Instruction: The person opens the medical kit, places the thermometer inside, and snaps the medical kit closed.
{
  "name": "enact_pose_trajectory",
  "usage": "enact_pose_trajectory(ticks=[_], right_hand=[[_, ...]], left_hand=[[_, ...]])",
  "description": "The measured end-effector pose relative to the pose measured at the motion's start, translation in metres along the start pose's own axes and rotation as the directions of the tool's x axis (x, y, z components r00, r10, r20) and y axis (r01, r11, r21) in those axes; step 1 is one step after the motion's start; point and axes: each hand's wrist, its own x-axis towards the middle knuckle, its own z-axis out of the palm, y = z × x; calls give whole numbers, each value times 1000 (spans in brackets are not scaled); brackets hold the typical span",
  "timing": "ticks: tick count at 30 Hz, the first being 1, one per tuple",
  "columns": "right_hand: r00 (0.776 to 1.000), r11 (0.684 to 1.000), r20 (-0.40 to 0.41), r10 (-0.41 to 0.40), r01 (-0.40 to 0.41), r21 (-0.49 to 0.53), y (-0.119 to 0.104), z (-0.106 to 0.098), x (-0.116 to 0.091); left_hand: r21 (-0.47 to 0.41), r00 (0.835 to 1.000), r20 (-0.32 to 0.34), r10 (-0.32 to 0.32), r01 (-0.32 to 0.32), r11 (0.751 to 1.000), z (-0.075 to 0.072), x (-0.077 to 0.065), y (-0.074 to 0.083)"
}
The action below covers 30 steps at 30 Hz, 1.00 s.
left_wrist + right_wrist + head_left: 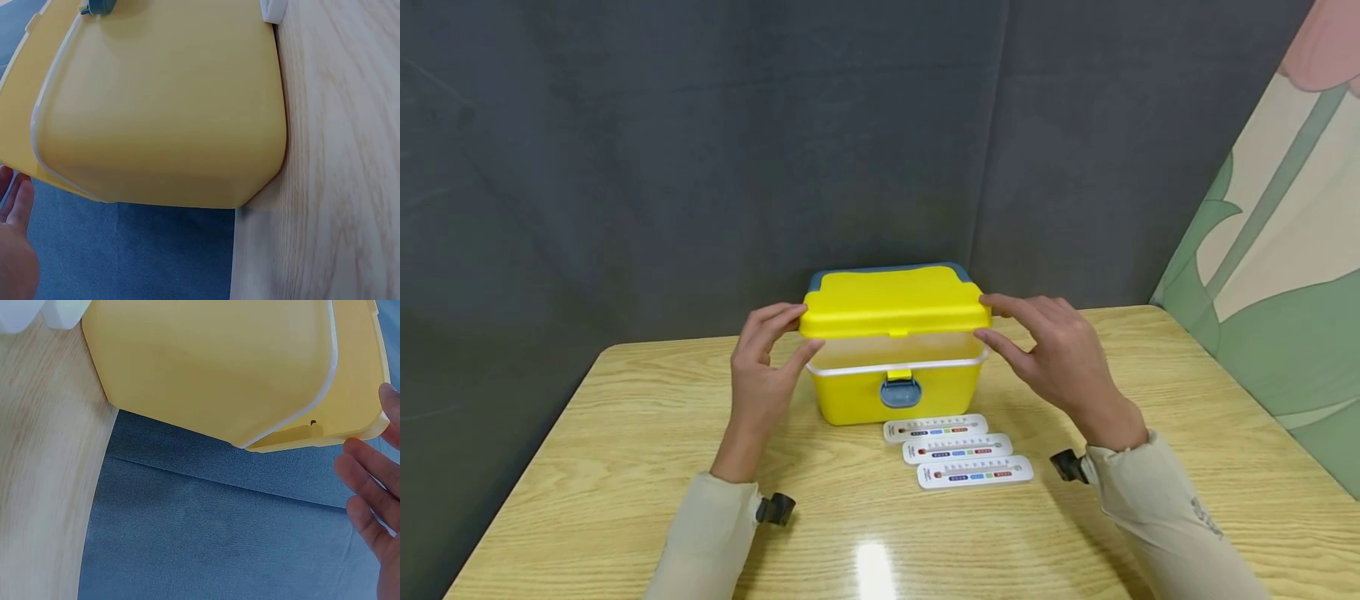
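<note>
A yellow storage box (850,398) with a white rim and a blue-grey front latch (900,392) stands on the table. Its yellow lid (895,304) is tilted up at the front, leaving a gap above the rim. At the lid's left front corner, my left hand (763,358) holds the edge, fingers at the side and thumb lower down. My right hand (1063,358) pinches the right front corner between thumb and fingers, seen also in the right wrist view around the lid edge (365,432). The box's inside is mostly hidden.
Three white thermometers (976,472) lie in a staggered row just in front of the box, on the wood-grain table (625,467). A dark grey curtain (700,167) hangs behind the table. On the right rises a panel with painted flowers (1285,333).
</note>
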Motion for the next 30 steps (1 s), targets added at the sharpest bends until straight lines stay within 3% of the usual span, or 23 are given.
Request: enact_pose_trajectory(ticks=[17,25,30], right_hand=[[999,998,-38,23,-20,62,3,0,6],[998,997,-61,22,-17,80,6,-3,15],[998,996,-53,34,-30,83,8,-4,24]], left_hand=[[-22,995,-81,-50,49,999,4,1,3],[-67,992,-51,-115,111,992,3,-8,-8],[-31,995,28,-93,93,995,4,-17,-15]])
